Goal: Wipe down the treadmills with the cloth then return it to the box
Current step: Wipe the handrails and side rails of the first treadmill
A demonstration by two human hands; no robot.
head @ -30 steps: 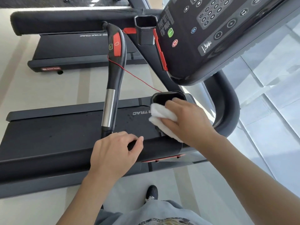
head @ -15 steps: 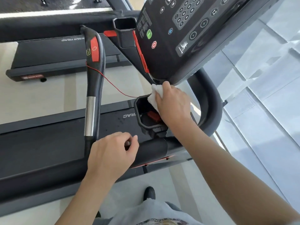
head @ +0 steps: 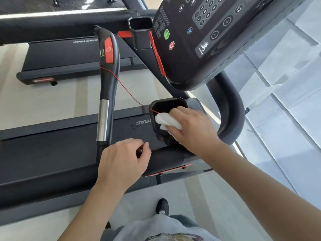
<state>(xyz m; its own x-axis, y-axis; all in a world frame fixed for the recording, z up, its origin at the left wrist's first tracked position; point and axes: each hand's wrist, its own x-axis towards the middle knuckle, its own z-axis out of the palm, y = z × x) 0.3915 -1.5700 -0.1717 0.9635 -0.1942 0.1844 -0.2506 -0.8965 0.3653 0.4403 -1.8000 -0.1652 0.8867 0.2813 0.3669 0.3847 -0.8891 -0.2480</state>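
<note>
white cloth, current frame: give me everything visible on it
The cloth is white, soft-looking fabric, bunched into a rumpled wad with rolled folds. The right hand grips it, covering its right part; only the left end shows. It is pressed on the near rim of the black cup holder beside the console. A thin red cord ends right at its upper edge; actual contact cannot be told.

The small white cloth (head: 165, 121), bunched into soft folds, is pressed under my right hand (head: 192, 129) against the near rim of the black cup holder (head: 165, 104) on the black treadmill (head: 52, 150). Part of the cloth is hidden below my palm, so I cannot tell its full shape. A second black treadmill (head: 76, 56) stands behind, parallel to the first.
</note>
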